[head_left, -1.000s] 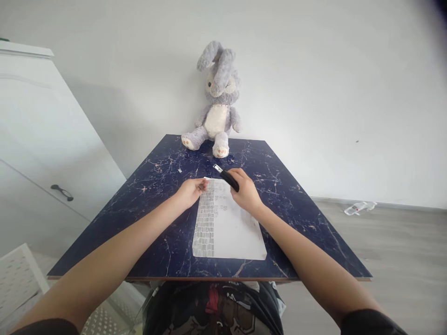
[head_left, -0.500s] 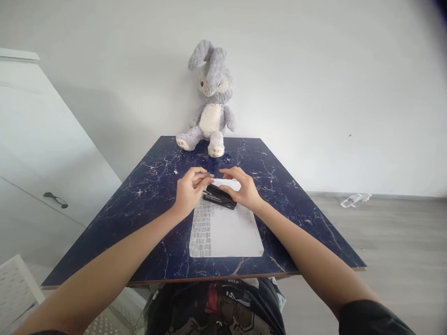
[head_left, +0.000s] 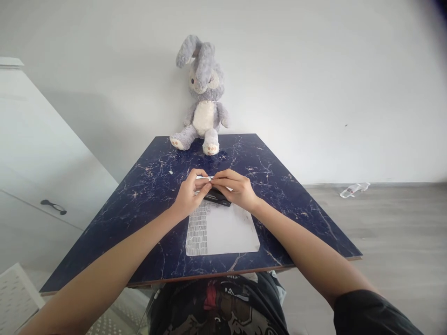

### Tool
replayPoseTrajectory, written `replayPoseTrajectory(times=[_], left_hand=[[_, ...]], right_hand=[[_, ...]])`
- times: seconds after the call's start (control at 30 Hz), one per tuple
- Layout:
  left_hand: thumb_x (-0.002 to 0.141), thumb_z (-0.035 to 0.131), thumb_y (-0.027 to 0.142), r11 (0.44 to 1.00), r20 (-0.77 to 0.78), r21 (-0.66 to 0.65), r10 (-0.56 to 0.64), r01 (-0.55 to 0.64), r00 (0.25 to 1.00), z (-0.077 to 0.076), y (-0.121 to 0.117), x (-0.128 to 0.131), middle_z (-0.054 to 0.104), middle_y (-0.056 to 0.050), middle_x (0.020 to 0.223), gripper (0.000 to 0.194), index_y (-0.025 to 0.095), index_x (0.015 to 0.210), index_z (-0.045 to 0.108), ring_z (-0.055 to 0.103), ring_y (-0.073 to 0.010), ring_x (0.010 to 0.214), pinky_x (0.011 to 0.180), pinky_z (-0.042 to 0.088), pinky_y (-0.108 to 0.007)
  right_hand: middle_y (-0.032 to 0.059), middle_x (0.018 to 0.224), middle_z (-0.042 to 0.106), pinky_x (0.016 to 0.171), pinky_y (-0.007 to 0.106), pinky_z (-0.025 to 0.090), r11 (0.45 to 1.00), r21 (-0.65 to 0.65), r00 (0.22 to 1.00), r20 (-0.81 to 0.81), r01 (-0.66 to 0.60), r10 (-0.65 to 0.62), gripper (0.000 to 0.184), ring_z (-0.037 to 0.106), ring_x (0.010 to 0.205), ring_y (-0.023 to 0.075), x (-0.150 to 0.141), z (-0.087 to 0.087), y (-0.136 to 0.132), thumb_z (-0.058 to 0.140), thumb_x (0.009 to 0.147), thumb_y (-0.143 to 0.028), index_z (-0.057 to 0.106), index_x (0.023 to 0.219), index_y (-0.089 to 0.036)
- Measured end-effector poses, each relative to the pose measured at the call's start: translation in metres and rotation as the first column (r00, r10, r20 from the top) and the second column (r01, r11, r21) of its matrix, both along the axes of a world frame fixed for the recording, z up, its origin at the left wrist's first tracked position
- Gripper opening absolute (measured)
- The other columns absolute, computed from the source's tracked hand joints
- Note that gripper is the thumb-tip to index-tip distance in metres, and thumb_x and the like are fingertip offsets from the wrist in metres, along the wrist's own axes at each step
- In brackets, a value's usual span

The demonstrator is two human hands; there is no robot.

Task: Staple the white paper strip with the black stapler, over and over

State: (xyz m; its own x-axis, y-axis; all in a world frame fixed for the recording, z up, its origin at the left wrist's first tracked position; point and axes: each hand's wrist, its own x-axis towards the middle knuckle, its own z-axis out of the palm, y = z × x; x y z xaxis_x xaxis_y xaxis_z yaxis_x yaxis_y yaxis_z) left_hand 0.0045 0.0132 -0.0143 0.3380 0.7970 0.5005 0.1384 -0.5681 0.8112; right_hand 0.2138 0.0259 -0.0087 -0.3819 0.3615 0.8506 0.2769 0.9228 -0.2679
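My left hand (head_left: 187, 194) and my right hand (head_left: 236, 189) meet fingertip to fingertip over the far end of a white paper sheet (head_left: 223, 230) on the dark blue marbled table (head_left: 150, 177). A black stapler (head_left: 219, 198) lies under my right hand, whose fingers close over it. My left hand's fingers are pinched on a thin pale strip (head_left: 206, 178) right at the stapler's near end; what the strip is I cannot make out. The sheet has a printed band down its left side.
A grey and white plush rabbit (head_left: 203, 107) sits at the table's far edge against the wall. A white cabinet (head_left: 35, 153) with a dark handle stands on the left. A plastic bottle (head_left: 352, 189) lies on the floor at right. A white perforated panel (head_left: 14, 298) shows at lower left.
My right hand brought the stapler down from the air onto the sheet's far end. My left hand moved in to it, and both hands' fingertips now touch above it.
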Motion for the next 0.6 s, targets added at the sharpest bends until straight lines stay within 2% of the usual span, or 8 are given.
replayPoseTrajectory(times=[0.1,0.2,0.3,0.37,0.43,0.5,0.53,0.6], left_hand=[[0.101,0.057,0.039,0.999,-0.064,0.031,-0.017,0.019,0.998,0.001,-0.001,0.000,0.076,-0.009,0.111,0.028,0.023,0.121,0.044,0.074,-0.0241,0.106,0.095,0.058,-0.040],[0.103,0.052,0.037,0.995,-0.183,0.101,0.009,0.009,0.983,0.002,0.001,-0.004,0.077,-0.009,0.107,0.026,0.023,0.125,0.045,0.075,-0.0224,0.102,0.094,0.057,-0.038],[0.104,0.049,0.033,0.949,-0.188,0.265,0.227,-0.174,0.956,0.004,0.012,-0.020,0.076,-0.003,0.087,0.021,0.022,0.121,0.050,0.076,-0.0183,0.082,0.081,0.058,-0.031],[0.104,0.047,0.031,0.863,-0.155,0.352,0.436,-0.363,0.886,0.005,0.027,-0.038,0.073,-0.001,0.079,0.020,0.021,0.118,0.055,0.074,-0.0166,0.072,0.075,0.058,-0.028],[0.103,0.044,0.025,0.776,-0.231,0.401,0.600,-0.487,0.766,0.003,0.047,-0.062,0.075,-0.004,0.087,0.023,0.020,0.116,0.062,0.074,-0.0181,0.080,0.082,0.058,-0.030],[0.097,0.045,0.017,0.723,-0.400,0.460,0.687,-0.515,0.607,-0.004,0.068,-0.085,0.075,-0.010,0.113,0.029,0.018,0.111,0.070,0.073,-0.0240,0.105,0.100,0.054,-0.038],[0.093,0.047,0.014,0.725,-0.492,0.477,0.689,-0.497,0.533,-0.009,0.078,-0.095,0.070,-0.014,0.127,0.032,0.015,0.114,0.072,0.067,-0.0282,0.120,0.109,0.048,-0.042],[0.089,0.050,0.011,0.785,-0.660,0.422,0.609,-0.453,0.441,-0.021,0.094,-0.113,0.062,-0.015,0.142,0.041,0.013,0.124,0.072,0.058,-0.0304,0.133,0.117,0.042,-0.042]], right_hand=[[0.0070,0.105,0.075,0.088,0.035,0.061,0.995,-0.099,0.996,-0.082,0.031,-0.040,0.013,0.071,0.097,0.0189,-0.002,0.002,0.000,0.063,0.097,-0.022,0.076,0.100,-0.022],[0.0049,0.097,0.076,0.081,0.032,0.062,0.962,-0.265,0.984,-0.148,0.060,-0.102,0.012,0.072,0.085,0.0176,0.002,0.003,0.009,0.067,0.094,-0.027,0.075,0.101,-0.021],[0.0045,0.094,0.077,0.079,0.031,0.061,0.927,-0.332,0.962,-0.143,0.174,-0.232,0.014,0.072,0.081,0.0177,0.026,-0.001,0.033,0.067,0.092,-0.027,0.076,0.100,-0.020],[0.0049,0.093,0.077,0.084,0.033,0.059,0.890,-0.282,0.919,-0.059,0.359,-0.390,0.014,0.071,0.084,0.0192,0.055,-0.008,0.056,0.065,0.089,-0.020,0.077,0.097,-0.020],[0.0058,0.094,0.078,0.093,0.036,0.055,0.789,-0.224,0.819,0.106,0.572,-0.563,0.021,0.071,0.093,0.0226,0.089,-0.019,0.077,0.061,0.086,-0.013,0.079,0.095,-0.021],[0.0058,0.092,0.079,0.091,0.035,0.055,0.649,-0.252,0.696,0.226,0.718,-0.682,0.023,0.072,0.091,0.0233,0.118,-0.031,0.093,0.061,0.082,-0.011,0.080,0.092,-0.020],[0.0052,0.090,0.079,0.090,0.034,0.055,0.586,-0.281,0.648,0.253,0.760,-0.718,0.024,0.072,0.089,0.0229,0.129,-0.037,0.099,0.061,0.081,-0.011,0.080,0.092,-0.020],[0.0040,0.088,0.079,0.088,0.031,0.054,0.503,-0.323,0.589,0.280,0.802,-0.758,0.025,0.073,0.086,0.0216,0.142,-0.046,0.106,0.061,0.080,-0.011,0.080,0.093,-0.021]])
